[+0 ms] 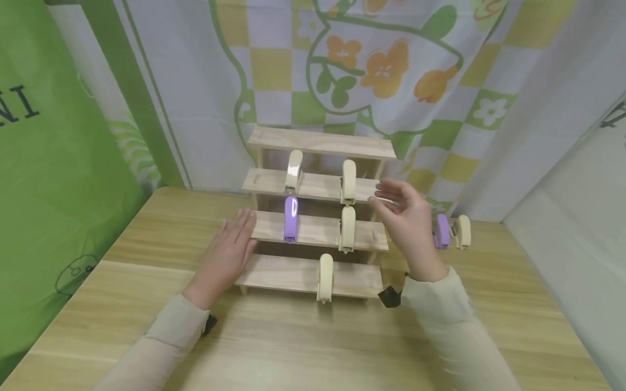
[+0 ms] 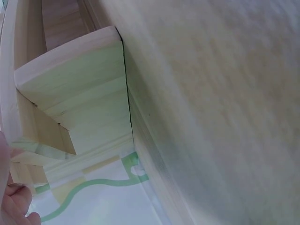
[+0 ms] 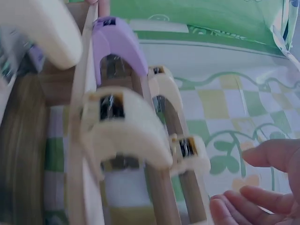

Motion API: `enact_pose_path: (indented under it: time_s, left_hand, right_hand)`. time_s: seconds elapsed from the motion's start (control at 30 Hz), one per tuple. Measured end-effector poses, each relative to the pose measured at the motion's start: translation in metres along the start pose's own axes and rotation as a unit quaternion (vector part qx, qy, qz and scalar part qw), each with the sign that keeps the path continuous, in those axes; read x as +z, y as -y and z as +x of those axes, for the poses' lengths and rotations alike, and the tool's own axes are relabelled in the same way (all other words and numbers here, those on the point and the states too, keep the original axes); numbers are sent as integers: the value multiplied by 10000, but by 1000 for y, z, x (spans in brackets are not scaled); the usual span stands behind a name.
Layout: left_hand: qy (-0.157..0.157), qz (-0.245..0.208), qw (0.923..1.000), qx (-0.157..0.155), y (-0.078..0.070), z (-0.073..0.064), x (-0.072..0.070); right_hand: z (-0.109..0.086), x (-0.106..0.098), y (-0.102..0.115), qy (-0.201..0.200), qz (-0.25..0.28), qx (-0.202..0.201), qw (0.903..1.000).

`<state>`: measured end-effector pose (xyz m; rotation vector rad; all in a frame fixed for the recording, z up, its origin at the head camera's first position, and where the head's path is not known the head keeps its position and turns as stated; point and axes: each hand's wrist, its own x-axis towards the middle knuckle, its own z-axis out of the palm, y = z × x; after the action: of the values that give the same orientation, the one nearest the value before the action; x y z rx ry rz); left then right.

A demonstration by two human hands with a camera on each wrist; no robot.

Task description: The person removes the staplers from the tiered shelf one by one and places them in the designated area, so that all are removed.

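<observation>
A stepped wooden rack (image 1: 318, 142) holds several small staplers. On its second-highest shelf stand two cream staplers (image 1: 294, 171). One shelf lower are a purple stapler (image 1: 290, 220) and a cream stapler (image 1: 348, 228). Another cream stapler (image 1: 325, 278) stands on the lowest shelf. My left hand (image 1: 226, 252) rests against the rack's left end, fingers straight. At the right end, my right hand (image 1: 405, 217) is close beside the second-highest shelf, fingers loosely bent and parted from the thumb. Nothing shows between the right fingertips (image 3: 225, 206) in the right wrist view.
On the wooden table (image 1: 303, 347), a purple stapler (image 1: 442, 231) and a cream stapler (image 1: 462, 232) stand behind my right wrist. A patterned curtain (image 1: 274, 70) hangs behind the rack. Green cloth (image 1: 44, 163) borders the left side, and a pale wall (image 1: 582, 239) the right.
</observation>
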<state>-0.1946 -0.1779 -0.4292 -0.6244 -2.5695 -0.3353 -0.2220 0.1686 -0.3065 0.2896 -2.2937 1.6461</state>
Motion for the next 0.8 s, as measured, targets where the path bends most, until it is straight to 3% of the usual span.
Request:
enact_pose_path:
  time_s: [0.17,0.37,0.63,0.8]
  left_hand:
    - [21,-28,10000,-53,0,1,-2]
    - [199,-58,9997,-139,-1,0,-2]
    - [-3,-4,10000,-82,-2,-2,-4]
    - [140,6,9999,-100,-1,0,-2]
  right_hand:
    - [13,14,8,466,-30,204,9987]
    - [24,21,8,698,-223,678,9950]
    - [32,32,8,756,-546,908,9915]
    - [32,33,5,685,-582,954,9914]
